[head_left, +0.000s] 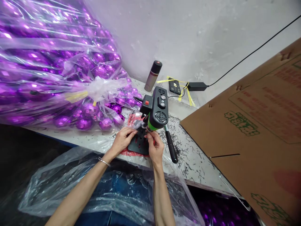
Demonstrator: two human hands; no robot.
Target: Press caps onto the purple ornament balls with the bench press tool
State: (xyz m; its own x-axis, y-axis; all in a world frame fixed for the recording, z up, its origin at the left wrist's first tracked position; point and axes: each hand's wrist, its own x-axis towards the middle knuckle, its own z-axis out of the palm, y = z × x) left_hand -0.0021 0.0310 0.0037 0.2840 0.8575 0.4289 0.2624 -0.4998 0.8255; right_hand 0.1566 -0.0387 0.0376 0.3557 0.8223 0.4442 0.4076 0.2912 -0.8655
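Observation:
A small black bench drill press (160, 110) with a green collar and a red switch stands on the worktable. My left hand (123, 139) is at the left edge of its black base plate (138, 146), thumb and fingers drawn together. On the right side, just under the drill head, my right hand (155, 147) pinches with thumb and forefinger. Whatever either hand holds is too small or hidden to make out. The press's black lever handle (171, 147) slants down to the right of my right hand.
A large clear bag of shiny purple mirror-ball ornaments (84, 124) fills the left. Behind the press are a spray can (153, 75), a black power adapter (197, 86) and yellow ties (189, 97). Black shavings litter the white tabletop (199, 163). A cardboard box (258, 125) blocks the right.

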